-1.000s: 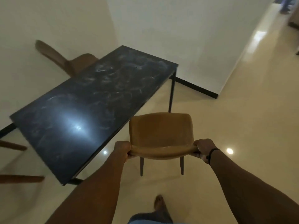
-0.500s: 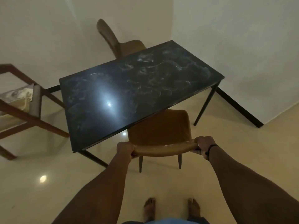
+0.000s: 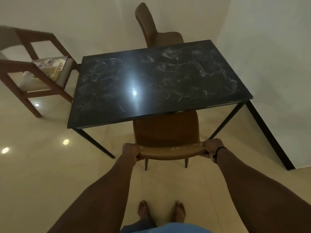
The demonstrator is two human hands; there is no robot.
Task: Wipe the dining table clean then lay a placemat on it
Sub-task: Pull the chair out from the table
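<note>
- Gripping the top rail of the tan chair [image 3: 165,132]: left hand [image 3: 131,150] curled round one end, right hand [image 3: 212,147] round the other.
- Stood with its seat partly under the near edge of the dark worktop [image 3: 156,84], smeared all over and not yet wiped.
- Best slid straight and level, legs kept clear of the worktop's legs.
- Lay on the wooden chair [image 3: 33,71] at left: what looked like a patterned placemat [image 3: 50,62].

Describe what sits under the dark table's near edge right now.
Under the table, the seat end of a brown chair is tucked; its backrest stays outside, gripped by the left hand and right hand. The top hides the chair's seat and front legs.
</note>
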